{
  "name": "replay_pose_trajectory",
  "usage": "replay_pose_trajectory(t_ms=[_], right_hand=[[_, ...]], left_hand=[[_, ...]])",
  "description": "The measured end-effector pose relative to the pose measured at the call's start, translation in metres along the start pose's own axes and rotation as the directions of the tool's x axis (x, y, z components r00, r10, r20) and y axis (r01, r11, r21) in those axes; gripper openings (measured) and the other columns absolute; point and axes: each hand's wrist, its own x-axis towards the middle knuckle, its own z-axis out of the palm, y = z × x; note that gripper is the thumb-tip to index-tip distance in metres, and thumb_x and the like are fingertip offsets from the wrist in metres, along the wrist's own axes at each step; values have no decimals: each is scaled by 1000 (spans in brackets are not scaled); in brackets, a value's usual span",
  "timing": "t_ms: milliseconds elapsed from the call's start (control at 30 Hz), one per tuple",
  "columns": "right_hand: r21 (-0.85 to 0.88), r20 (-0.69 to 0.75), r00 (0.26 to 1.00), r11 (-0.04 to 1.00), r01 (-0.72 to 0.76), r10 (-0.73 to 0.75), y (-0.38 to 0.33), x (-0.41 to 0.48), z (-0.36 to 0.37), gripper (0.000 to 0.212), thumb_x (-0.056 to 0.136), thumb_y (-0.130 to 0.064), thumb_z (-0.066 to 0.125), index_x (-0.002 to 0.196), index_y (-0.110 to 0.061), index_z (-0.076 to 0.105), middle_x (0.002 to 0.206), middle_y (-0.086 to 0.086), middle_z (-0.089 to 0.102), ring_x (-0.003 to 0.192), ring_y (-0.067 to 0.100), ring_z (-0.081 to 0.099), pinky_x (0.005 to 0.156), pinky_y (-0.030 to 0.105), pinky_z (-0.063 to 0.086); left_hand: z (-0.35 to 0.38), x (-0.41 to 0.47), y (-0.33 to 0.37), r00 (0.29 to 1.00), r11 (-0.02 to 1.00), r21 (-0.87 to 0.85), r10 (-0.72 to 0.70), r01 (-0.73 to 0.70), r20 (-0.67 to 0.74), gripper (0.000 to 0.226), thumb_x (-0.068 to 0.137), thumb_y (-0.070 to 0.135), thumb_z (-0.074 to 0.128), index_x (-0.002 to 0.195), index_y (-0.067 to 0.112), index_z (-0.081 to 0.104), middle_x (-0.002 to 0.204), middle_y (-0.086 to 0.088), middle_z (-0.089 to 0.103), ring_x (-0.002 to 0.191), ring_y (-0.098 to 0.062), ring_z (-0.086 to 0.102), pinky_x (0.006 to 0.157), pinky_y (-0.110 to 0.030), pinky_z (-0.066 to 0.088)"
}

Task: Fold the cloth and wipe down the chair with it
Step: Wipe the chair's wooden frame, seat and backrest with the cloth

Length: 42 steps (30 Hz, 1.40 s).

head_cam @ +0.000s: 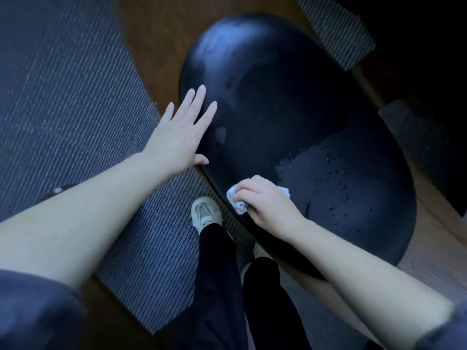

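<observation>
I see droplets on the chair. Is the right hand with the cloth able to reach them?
Probably yes: the right hand grips the cloth at the edge of the chair, and the droplets lie just beside it, nothing between.

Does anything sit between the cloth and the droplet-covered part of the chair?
Nothing visible does. The right hand grips the cloth at the chair's near edge, and the droplets lie right beside it on bare black surface. The left hand rests flat on the chair further left, clear of that stretch.

Small white cloth [237, 203], bunched, on near edge of glossy black chair [278, 97] w/ droplets
</observation>
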Motion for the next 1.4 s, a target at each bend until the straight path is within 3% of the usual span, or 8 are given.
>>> replay_pose_trajectory(t_ms=[200, 433, 533, 667, 867, 1067, 1233, 1400], right_hand=[[-36, -193, 981, 999, -31, 24, 5, 55, 4, 21, 78, 1, 44, 79, -2, 64, 89, 7, 62, 73, 28, 49, 66, 37, 44], [-149, -64, 982, 975, 165, -176, 19, 57, -10, 23, 77, 12, 59, 88, -5, 69, 96, 4, 65, 79, 21, 47, 71, 24, 40], [-160, -210, 965, 979, 124, -157, 19, 112, -10, 17, 76, 9, 60, 81, -4, 69, 91, 6, 65, 75, 26, 52, 65, 37, 47], [-133, -362, 931, 991, 5, -53, 17, 174, -17, 20, 78, 6, 54, 84, -5, 69, 93, 4, 63, 84, 24, 55, 70, 35, 46], [-201, 8, 950, 930, 306, -311, 9, 156, -22, 23, 82, -5, 47, 80, -6, 70, 90, 6, 65, 76, 27, 54, 67, 36, 48], [-256, -239, 966, 966, 39, -102, 11, 218, -35, 19, 80, 0, 51, 81, -7, 69, 92, 6, 62, 83, 25, 55, 69, 33, 46], [-381, 70, 945, 867, 322, -320, 11, 223, -44, 30, 83, -10, 41, 82, -11, 71, 92, 5, 63, 80, 26, 54, 63, 35, 47], [-409, -257, 963, 894, -180, 77, 25, 264, -74, 23, 86, 0, 49, 85, -8, 70, 104, 3, 61, 99, 24, 52, 80, 31, 45]], left_hand=[[25, -20, 8, 987, 990, -71, -128, 121, -97, 106, 79, 45, 75, 157, 11, 10, 164, -15, -4, 152, -29, 4, 118, -52, 20], [42, -26, -1, 967, 978, -16, -210, 210, -146, 113, 80, 68, 56, 155, 2, 4, 164, -15, 1, 152, -30, 1, 120, -53, 12], [46, -25, -9, 959, 975, 3, -220, 224, -178, 118, 75, 73, 54, 154, -1, 8, 163, -20, 1, 151, -34, 0, 119, -55, 10], [49, -20, -16, 956, 968, 20, -242, 249, -166, 123, 71, 81, 43, 154, -3, 5, 162, -21, -7, 151, -35, -8, 120, -56, 5], [47, -19, -29, 927, 944, 3, -323, 329, -192, 123, 71, 82, 30, 152, -4, -5, 161, -21, -17, 150, -34, -12, 120, -57, 5], [44, -12, -35, 934, 951, 47, -289, 305, -210, 125, 70, 84, 27, 153, -4, -6, 160, -22, -18, 150, -33, -13, 118, -60, 3], [42, -10, -34, 917, 933, 1, -352, 359, -184, 130, 65, 85, 29, 152, -3, -12, 159, -22, -23, 150, -33, -16, 119, -60, 3], [42, -10, -34, 915, 931, -39, -365, 364, -170, 136, 63, 87, 36, 152, -3, -13, 159, -20, -23, 150, -32, -15, 119, -61, 8]])
